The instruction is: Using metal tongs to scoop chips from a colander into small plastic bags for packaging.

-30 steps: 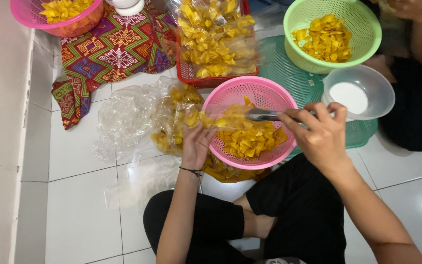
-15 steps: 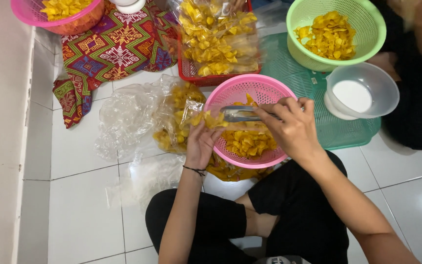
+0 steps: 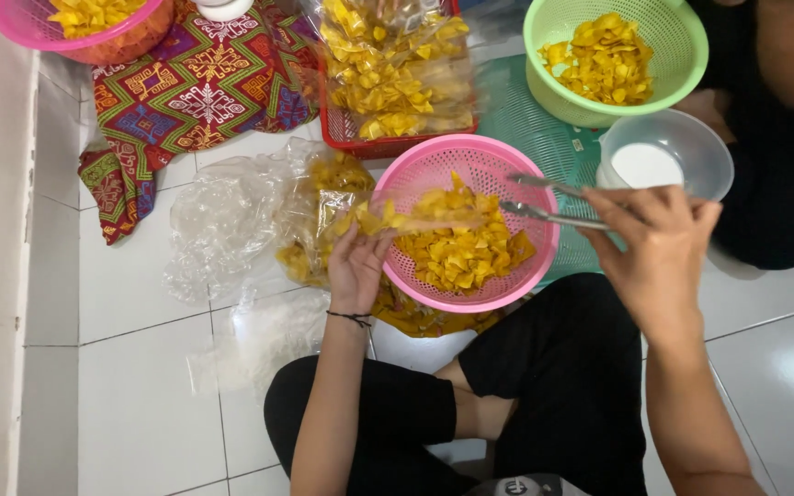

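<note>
My right hand [image 3: 659, 248] grips metal tongs [image 3: 549, 202], whose open tips reach over the right rim of a pink basket [image 3: 420, 170]. Yellow chips [image 3: 461, 248] fill the basket's lower half. My left hand [image 3: 357, 266] rests at the basket's left edge and holds open a clear plastic bag [image 3: 319, 216] partly filled with chips. The bag's mouth lies over the basket's rim, with a few chips at my fingertips.
A green basket of chips [image 3: 613, 60] and a clear bowl of white powder [image 3: 659, 161] sit on a green mat at the back right, by another person's dark clothes [image 3: 783, 184]. A red crate with bagged chips [image 3: 397, 73], patterned cloth [image 3: 199, 87], another pink basket [image 3: 85, 28] and empty bags [image 3: 222, 225] lie around.
My right hand has drawn back to the right with the tongs, out from above the chips to the basket's right rim. My left hand stays at the bag.
</note>
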